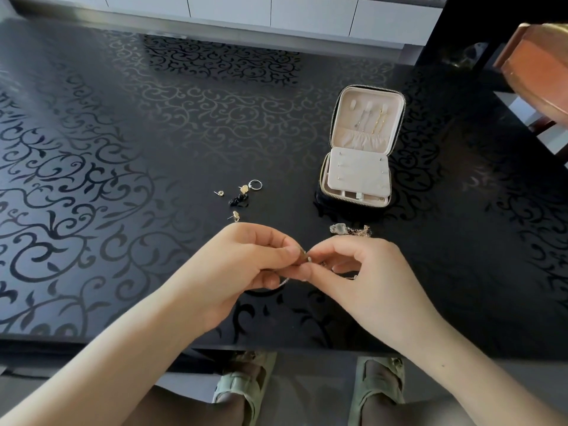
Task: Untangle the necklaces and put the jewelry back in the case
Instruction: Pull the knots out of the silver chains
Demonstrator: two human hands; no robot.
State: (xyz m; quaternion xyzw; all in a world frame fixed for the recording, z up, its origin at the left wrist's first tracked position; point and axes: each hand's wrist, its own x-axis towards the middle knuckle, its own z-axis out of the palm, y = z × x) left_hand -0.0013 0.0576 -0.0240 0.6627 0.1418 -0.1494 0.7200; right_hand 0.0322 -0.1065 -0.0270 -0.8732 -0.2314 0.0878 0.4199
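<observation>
My left hand (pixel 246 256) and my right hand (pixel 359 269) meet above the near part of the table, both pinching a thin chain necklace (pixel 284 281) between their fingertips. Most of the chain is hidden by my fingers. A second tangle of chain with a clear pendant (pixel 350 230) lies just beyond my right hand. The small jewelry case (pixel 362 149) stands open at the right, with chains hanging in its lid. Loose pieces lie left of it: a silver ring (pixel 255 184), a gold stud (pixel 219 193), a gold earring (pixel 235 215) and a black-and-gold earring (pixel 240 196).
The black table with a scroll pattern (pixel 123 179) spreads wide to the left and back. Its front edge runs just below my wrists. A wooden chair (pixel 534 72) stands at the far right. My feet in green sandals (pixel 242 388) show under the table.
</observation>
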